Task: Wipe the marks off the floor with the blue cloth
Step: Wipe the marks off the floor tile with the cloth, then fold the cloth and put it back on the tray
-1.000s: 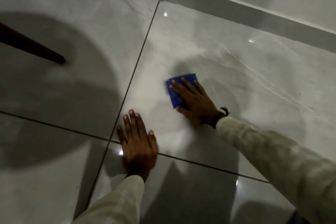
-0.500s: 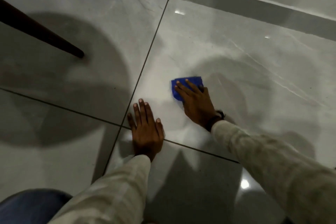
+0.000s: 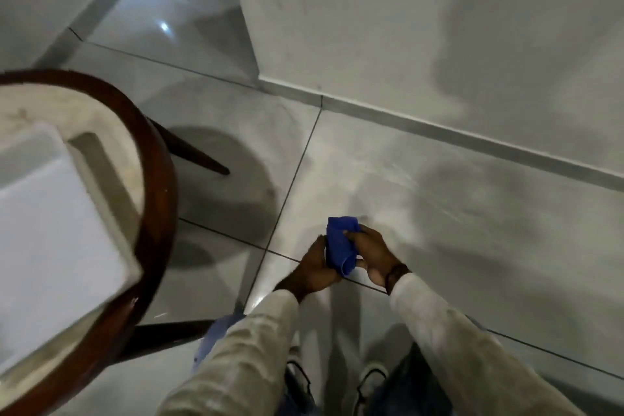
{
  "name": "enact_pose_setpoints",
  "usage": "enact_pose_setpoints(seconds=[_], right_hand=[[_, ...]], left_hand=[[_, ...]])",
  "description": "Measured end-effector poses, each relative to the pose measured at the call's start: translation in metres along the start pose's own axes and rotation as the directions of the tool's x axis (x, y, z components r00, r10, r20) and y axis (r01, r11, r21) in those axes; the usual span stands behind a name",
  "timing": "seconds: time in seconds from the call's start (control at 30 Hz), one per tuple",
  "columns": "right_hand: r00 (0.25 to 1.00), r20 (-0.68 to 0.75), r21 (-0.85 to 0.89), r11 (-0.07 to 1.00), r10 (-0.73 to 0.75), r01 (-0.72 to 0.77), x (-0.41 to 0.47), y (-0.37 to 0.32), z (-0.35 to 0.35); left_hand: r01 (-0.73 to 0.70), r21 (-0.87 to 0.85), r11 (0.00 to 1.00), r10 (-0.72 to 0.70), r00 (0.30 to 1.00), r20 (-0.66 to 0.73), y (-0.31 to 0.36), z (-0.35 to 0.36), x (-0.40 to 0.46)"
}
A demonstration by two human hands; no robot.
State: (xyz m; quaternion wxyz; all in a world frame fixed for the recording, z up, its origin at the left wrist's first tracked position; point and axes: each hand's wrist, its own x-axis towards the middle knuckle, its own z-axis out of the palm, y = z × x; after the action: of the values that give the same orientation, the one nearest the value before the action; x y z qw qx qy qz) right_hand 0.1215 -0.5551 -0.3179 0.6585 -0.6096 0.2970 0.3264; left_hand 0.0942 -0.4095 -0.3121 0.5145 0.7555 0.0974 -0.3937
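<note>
Left hand [image 3: 315, 267]: fingers curled around the lower left side of the blue cloth [image 3: 340, 246], thumb edge against the fabric. Right hand [image 3: 373, 255]: fingers closed over the cloth's right side and top, a dark band at the wrist; both hands grip the same bunched piece, held up off the floor [image 3: 439, 213] in front of the body. Blue cloth: crumpled into a loose upright roll between the two palms, its upper end standing free above the fingers. Sleeves [image 3: 449, 341]: pale, long, running from the cloth back toward the camera on either side. Shoes [image 3: 369, 382]: light-coloured with dark laces, below the cloth near the frame's bottom edge, blurred. Floor: glossy grey tile with dark grout lines crossing just under and to the left of the cloth; faint pale streaks on the tile beyond and to the right of the cloth. Skirting strip [image 3: 439, 132]: grey, beyond the cloth at the foot of a white wall [image 3: 371, 27]. Round table [image 3: 158, 186]: dark wooden rim, pale top, slanted dark legs, well to the left of the cloth. White box [image 3: 50, 230]: on the table top, blurred.
</note>
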Motion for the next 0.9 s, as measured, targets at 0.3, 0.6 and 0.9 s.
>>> enact_pose_setpoints(seconds=[0.3, 0.6, 0.9], right_hand=[[0.976, 0.175, 0.211, 0.964, 0.126, -0.162, -0.256, -0.196, 0.066], [0.948, 0.309, -0.216, 0.976, 0.076, -0.008, -0.325, -0.272, 0.186], [0.918, 0.284, -0.312, 0.932, 0.276, -0.184, -0.269, -0.213, 0.337]], left_hand=[[-0.054, -0.019, 0.998, 0.051, 0.993, -0.105, 0.205, -0.076, -0.252], [0.011, -0.610, 0.792, -0.186, 0.957, -0.223, 0.233, -0.196, -0.382], [0.013, -0.804, 0.595, -0.514, 0.775, -0.368, 0.059, -0.306, -0.414]])
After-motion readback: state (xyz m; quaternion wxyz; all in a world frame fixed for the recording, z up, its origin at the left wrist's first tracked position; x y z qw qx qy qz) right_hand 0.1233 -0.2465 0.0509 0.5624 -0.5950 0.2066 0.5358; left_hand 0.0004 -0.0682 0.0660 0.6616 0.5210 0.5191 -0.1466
